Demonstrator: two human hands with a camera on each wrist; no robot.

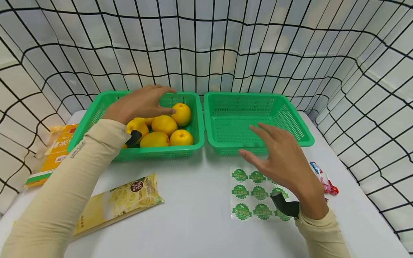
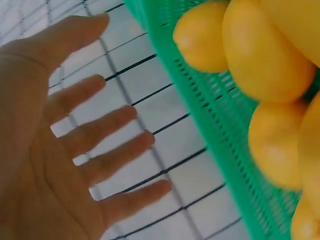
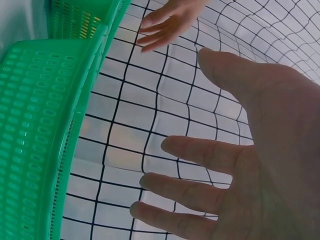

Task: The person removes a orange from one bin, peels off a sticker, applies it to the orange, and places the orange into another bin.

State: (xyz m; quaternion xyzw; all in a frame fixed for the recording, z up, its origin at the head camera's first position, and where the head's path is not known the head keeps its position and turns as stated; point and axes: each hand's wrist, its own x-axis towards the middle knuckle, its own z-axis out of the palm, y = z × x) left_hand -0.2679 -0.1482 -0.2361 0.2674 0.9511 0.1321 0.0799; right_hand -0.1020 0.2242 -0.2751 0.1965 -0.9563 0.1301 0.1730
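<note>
Over the left green basket (image 1: 199, 123) hovers my left hand (image 1: 138, 104), its fingers spread and relaxed with nothing held. Yellow-orange fruits, lemon-like or orange-like, lie in that basket; one round fruit (image 1: 181, 114) sits close by my thumb tip in the head view. In the left wrist view the fingers (image 2: 117, 117) stretch toward the basket's edge beside several fruits (image 2: 270, 55). My right hand (image 1: 284, 157) is held in front of the right green basket (image 1: 232, 123), fingers extended and apart, palm bare in the right wrist view. No fruit shows in that right basket.
A sheet of green round stickers (image 1: 241, 191) lies under my right hand. Small wrapped candies (image 1: 322, 179) are at the right. A yellow noodle packet (image 1: 119, 200) lies front left, an orange bag (image 1: 55, 154) beyond it. Black netting (image 1: 209, 52) surrounds the white table (image 1: 180, 222).
</note>
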